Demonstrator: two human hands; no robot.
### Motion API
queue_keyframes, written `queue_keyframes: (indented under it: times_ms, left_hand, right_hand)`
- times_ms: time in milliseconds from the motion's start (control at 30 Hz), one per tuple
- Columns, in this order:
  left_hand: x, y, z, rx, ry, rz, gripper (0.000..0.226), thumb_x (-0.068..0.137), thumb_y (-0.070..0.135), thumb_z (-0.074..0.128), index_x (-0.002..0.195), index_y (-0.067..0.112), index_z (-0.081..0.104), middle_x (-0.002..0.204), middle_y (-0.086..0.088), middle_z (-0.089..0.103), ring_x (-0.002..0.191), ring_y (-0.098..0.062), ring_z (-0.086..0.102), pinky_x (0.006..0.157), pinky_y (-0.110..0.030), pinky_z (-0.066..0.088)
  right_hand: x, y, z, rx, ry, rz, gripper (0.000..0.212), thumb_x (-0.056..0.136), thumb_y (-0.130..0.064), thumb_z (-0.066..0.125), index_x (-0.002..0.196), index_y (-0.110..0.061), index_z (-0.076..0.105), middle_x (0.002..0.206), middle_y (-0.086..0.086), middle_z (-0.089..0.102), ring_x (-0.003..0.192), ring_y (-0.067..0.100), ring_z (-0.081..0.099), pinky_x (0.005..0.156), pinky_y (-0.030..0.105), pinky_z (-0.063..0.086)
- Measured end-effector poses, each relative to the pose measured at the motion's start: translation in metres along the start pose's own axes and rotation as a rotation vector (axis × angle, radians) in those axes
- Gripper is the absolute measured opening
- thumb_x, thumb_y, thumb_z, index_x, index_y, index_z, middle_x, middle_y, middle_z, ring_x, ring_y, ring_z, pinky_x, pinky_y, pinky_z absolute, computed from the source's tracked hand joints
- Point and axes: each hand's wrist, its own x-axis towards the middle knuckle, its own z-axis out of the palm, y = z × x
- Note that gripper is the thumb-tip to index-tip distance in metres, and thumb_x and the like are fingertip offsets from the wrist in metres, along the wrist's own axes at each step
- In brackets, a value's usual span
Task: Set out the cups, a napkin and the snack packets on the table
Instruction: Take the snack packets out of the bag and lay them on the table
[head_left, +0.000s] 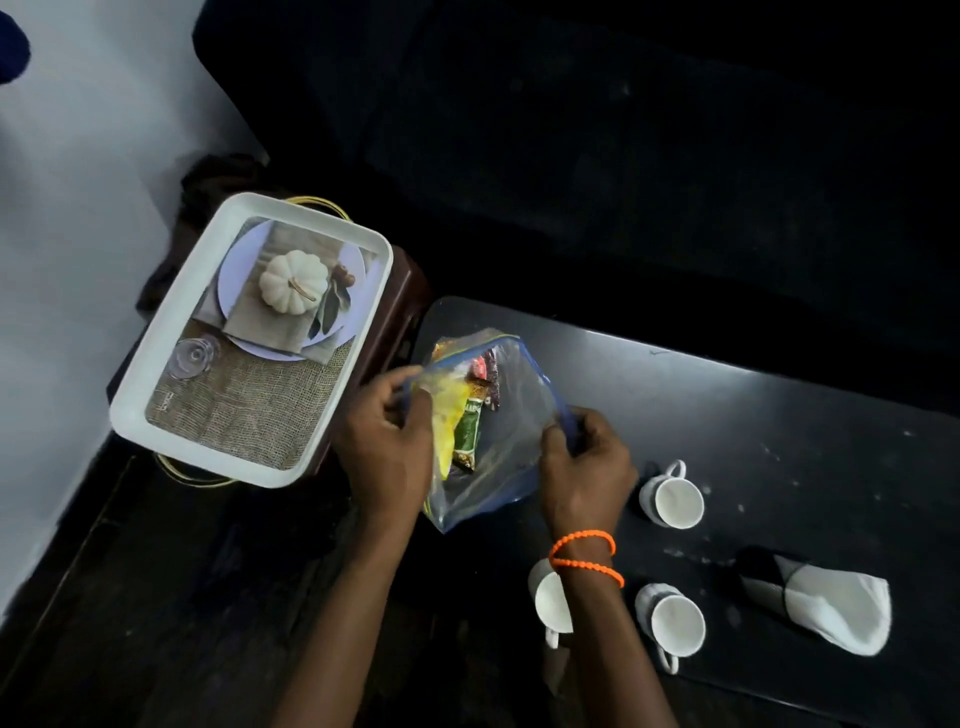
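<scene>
So both hands are on a clear zip bag (498, 410) with a blue seal strip, held over the near-left end of a dark table (779, 415). The left hand (387, 441) pinches the bag's mouth edge at about 9 o'clock of the bag, fingers curled onto the plastic, and the right hand (582, 467) grips the blue strip at roughly 4 o'clock, thumb and fingers closed on it. Inside the bag you can see the snack packets (467, 415) bunched toward the left side: a yellow one, a green one, and something red and dark up near the top (labels too blurry to read). The right wrist has an orange beaded bracelet (584, 558) looped twice. Three white cups sit on the table at around 5 o'clock from the bag: one (672, 499) just right of the right hand, one (670, 623) nearer the camera, and one (550, 600) partly hidden behind the right forearm. At 3 o'clock from the near cups lies a white napkin (836, 608), rolled into a cone shape, apart from the cups. Off at 10 o'clock from the bag is a white tray (171, 332) with a printed pumpkin-and-plate picture on its base, resting on something dark brown beside the table.
</scene>
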Motion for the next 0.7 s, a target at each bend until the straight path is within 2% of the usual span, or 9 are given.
queue_keyframes:
  times_ms: [67,133,200,300,367,433,500,600,700]
  left_hand:
    - [0.003,0.014,-0.012,0.002,0.055,0.048,0.018,0.091,0.016,0.072,0.106,0.022,0.081,0.080,0.001,0.074,0.073,-0.016,0.070,0.068,-0.036,0.057]
    - [0.003,0.026,-0.019,-0.008,0.044,0.079,0.020,0.092,0.015,0.073,0.109,0.021,0.081,0.082,-0.001,0.074,0.073,-0.019,0.070,0.066,-0.039,0.057]
    - [0.002,0.033,-0.023,-0.008,0.009,0.099,0.021,0.092,0.014,0.074,0.111,0.020,0.080,0.080,-0.001,0.073,0.071,-0.019,0.069,0.064,-0.040,0.057]
    - [0.002,0.033,-0.025,-0.017,0.005,0.088,0.022,0.092,0.012,0.074,0.111,0.020,0.080,0.076,0.003,0.072,0.066,-0.013,0.068,0.063,-0.038,0.057]
    - [0.004,0.031,-0.025,-0.045,0.012,0.044,0.023,0.091,0.011,0.073,0.111,0.021,0.080,0.078,0.004,0.074,0.069,-0.012,0.070,0.066,-0.037,0.059]
    - [0.006,0.028,-0.025,-0.049,0.017,0.036,0.024,0.091,0.010,0.073,0.111,0.021,0.080,0.081,0.004,0.075,0.072,-0.014,0.071,0.069,-0.039,0.059]
    - [0.006,0.027,-0.023,-0.054,0.017,0.039,0.024,0.091,0.012,0.074,0.111,0.023,0.079,0.081,0.006,0.075,0.073,-0.011,0.070,0.069,-0.037,0.058]
    - [0.006,0.024,-0.018,-0.069,-0.002,0.024,0.023,0.091,0.015,0.074,0.112,0.023,0.079,0.088,0.004,0.076,0.081,-0.013,0.073,0.075,-0.041,0.060]
    - [0.006,0.020,-0.016,-0.084,-0.022,0.000,0.024,0.091,0.014,0.072,0.113,0.019,0.079,0.098,-0.001,0.078,0.093,-0.023,0.074,0.086,-0.049,0.060]
  right_hand:
    - [-0.009,-0.010,-0.009,-0.025,0.001,-0.003,0.013,0.085,-0.006,0.070,0.090,-0.016,0.075,0.077,0.003,0.072,0.075,0.024,0.068,0.078,0.041,0.059]
    - [-0.021,-0.027,-0.017,-0.064,0.037,-0.105,0.020,0.083,-0.001,0.073,0.101,-0.010,0.075,0.092,0.007,0.073,0.085,0.025,0.067,0.085,0.034,0.056]
    - [-0.037,-0.049,-0.021,-0.061,0.148,-0.329,0.026,0.082,0.000,0.077,0.107,-0.004,0.074,0.103,0.010,0.071,0.091,0.020,0.065,0.086,0.019,0.050]
    - [-0.054,-0.075,-0.009,0.058,0.141,-0.648,0.013,0.089,-0.002,0.072,0.100,-0.007,0.075,0.099,0.000,0.072,0.092,0.009,0.067,0.088,0.017,0.051]
    - [-0.050,-0.084,0.012,0.016,-0.066,-0.527,0.015,0.089,-0.006,0.069,0.099,-0.014,0.077,0.096,-0.003,0.076,0.089,0.009,0.071,0.087,0.019,0.054]
    - [-0.032,-0.076,0.044,-0.207,-0.347,-0.210,0.015,0.089,-0.012,0.069,0.102,-0.013,0.077,0.100,0.007,0.079,0.095,0.023,0.073,0.090,0.030,0.056]
    - [-0.012,-0.064,0.074,-0.427,-0.555,0.028,0.028,0.091,-0.027,0.070,0.109,-0.006,0.073,0.110,0.018,0.075,0.105,0.034,0.070,0.093,0.037,0.056]
    - [0.001,-0.045,0.105,-0.476,-0.617,0.136,0.050,0.092,-0.043,0.068,0.123,-0.005,0.065,0.124,0.019,0.069,0.116,0.038,0.065,0.097,0.039,0.053]
    - [-0.002,-0.031,0.119,-0.463,-0.546,0.082,0.046,0.095,-0.044,0.061,0.126,-0.009,0.061,0.125,0.018,0.068,0.118,0.039,0.064,0.096,0.043,0.053]
